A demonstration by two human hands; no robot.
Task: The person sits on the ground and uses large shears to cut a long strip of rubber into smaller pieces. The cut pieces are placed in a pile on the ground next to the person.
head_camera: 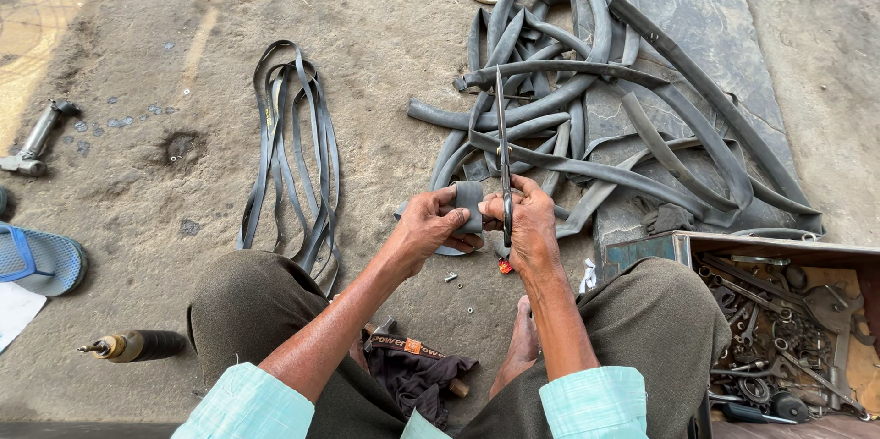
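At centre frame I see my left hand (429, 226) pinching a grey rubber strip (469, 203), my right hand (529, 226) gripping slim steel scissors (502, 150), tangled matte inner tubes (587, 109) at one o'clock, rusty toolbox (779, 311) at four.

Rubber piece (467, 201) between left hand (426, 226) and right hand (530, 226); scissors (502, 155) in right hand. Tube pile (596, 118) behind hands. Strip bundle (293, 146) left. Toolbox (779, 311) right. Sandal (41, 260) far left.
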